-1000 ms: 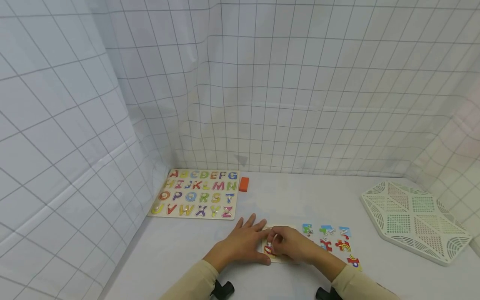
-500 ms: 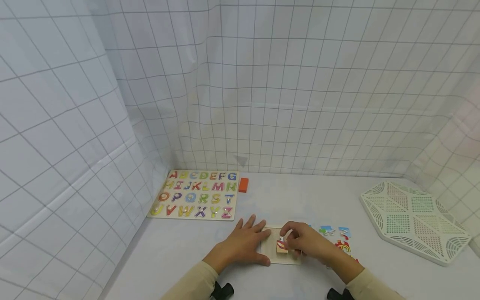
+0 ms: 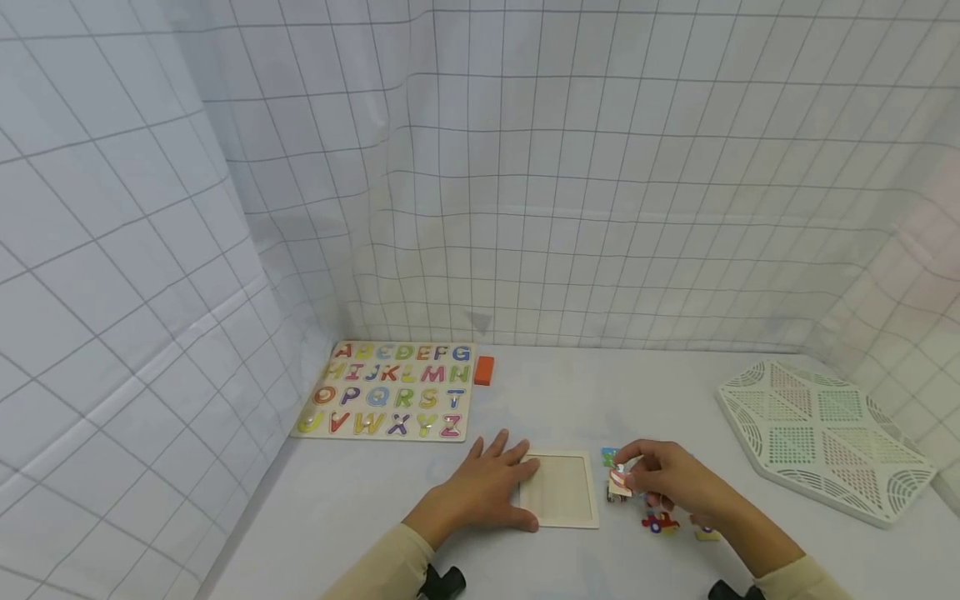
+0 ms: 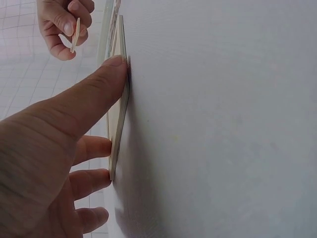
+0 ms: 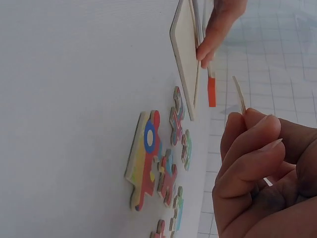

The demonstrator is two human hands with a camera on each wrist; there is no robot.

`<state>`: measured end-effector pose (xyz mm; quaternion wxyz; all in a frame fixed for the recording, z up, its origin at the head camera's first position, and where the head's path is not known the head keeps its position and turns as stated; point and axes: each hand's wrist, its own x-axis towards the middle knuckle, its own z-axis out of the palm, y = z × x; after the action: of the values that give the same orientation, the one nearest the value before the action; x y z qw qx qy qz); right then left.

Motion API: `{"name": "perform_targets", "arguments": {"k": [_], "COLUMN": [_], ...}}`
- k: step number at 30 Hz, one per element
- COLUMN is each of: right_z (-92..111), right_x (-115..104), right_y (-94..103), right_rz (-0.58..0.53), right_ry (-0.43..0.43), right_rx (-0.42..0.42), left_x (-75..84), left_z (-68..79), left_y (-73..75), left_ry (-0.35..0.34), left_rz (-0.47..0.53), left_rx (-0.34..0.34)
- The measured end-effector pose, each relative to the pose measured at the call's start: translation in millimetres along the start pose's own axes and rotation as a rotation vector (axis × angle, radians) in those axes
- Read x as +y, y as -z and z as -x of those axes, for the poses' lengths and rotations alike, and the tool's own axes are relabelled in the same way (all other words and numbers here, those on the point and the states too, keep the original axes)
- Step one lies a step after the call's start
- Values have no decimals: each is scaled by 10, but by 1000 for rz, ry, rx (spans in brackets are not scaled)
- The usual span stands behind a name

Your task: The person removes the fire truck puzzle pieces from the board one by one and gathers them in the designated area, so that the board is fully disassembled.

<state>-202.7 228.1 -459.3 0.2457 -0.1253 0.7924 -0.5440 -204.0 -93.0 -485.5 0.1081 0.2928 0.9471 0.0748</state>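
Observation:
A small wooden puzzle tray [image 3: 570,500] lies bare on the white table. My left hand [image 3: 491,483] rests at its left side with fingers spread; in the left wrist view the thumb and fingertips touch the tray's edge [image 4: 115,144]. To the right of the tray, my right hand [image 3: 671,479] pinches a thin red-and-white jigsaw piece [image 3: 618,482] between thumb and fingers. In the right wrist view that piece [image 5: 239,94] shows edge-on, raised above the table. Several colourful jigsaw pieces [image 5: 143,163] lie below the right hand, some of them hidden by it in the head view.
An alphabet board [image 3: 390,392] with coloured letters lies at the back left, an orange block [image 3: 483,371] beside it. A pale perforated panel [image 3: 825,442] lies at the right. White gridded cloth [image 3: 570,208] walls in the table at the back and sides.
My right hand has lifted the jigsaw piece off the tray and carried it to the right, over the loose pieces. The left hand has stayed in place on the tray.

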Motion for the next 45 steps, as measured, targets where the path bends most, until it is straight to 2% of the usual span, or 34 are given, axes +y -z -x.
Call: {"name": "perform_targets", "arguments": {"k": [7,11,20,33,45], "right_z": [54,57,82,85,57], "right_x": [130,217,196,211,182], "right_y": [-29,-92,-165,-160,-124], "right_rz": [-57,-16,44,133,133], "right_ry": [-8,-7,-5,54,57], "right_rx": [-82,-110,-105,-84,-63], "left_x": [6,18,39,43,17], "left_z": [8,14,22,19,5], "left_y": [-1,8,26,28,-4], "left_ry": [13,15,20,24,14], "left_rz": [16,11,11,-2,-1], "left_rx": [-1,1,-4,-10,-6]}}
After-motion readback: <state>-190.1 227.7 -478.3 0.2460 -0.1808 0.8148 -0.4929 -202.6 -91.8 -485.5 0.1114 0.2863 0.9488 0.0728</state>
